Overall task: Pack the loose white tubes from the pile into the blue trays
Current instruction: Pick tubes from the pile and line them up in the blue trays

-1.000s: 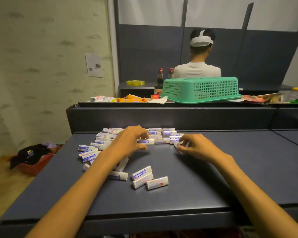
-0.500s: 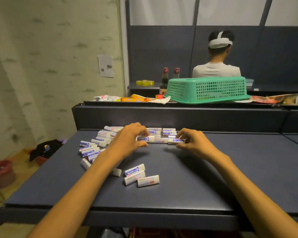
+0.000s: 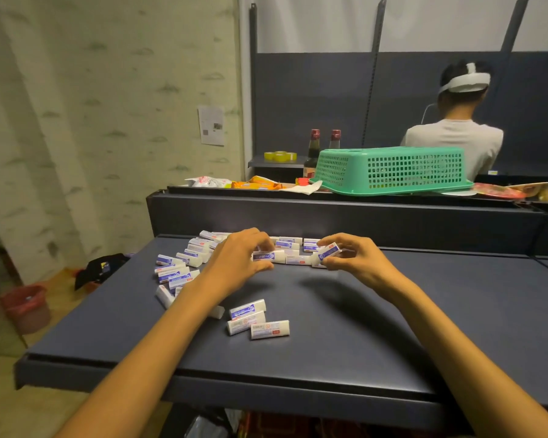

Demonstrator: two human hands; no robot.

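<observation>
Your right hand (image 3: 358,260) pinches one small white tube box (image 3: 328,251) between thumb and fingertips, lifted slightly and tilted above the far row. Your left hand (image 3: 239,263) curls its fingers and thumb around the end of another white box (image 3: 269,256) that lies on the dark blue tabletop (image 3: 393,327).

Both boxes belong to a row (image 3: 293,249) along the table's far edge, where several lie side by side, touching. To the left, a looser pile (image 3: 184,263) fans out, partly under your left forearm. Nearer you, three boxes (image 3: 258,320) lie close together, apart from the rest.

Judging from this, packing has barely begun, or has not started: every box in view sits on the bare table, and no blue tray appears anywhere. The whole pile seems left to pack.

Your left forearm hides some of the pile, so no count is possible. The print on the boxes is too small to read. Beyond the table, a green basket (image 3: 389,172) sits upside down on a raised ledge, and a person (image 3: 456,137) faces away behind it.
</observation>
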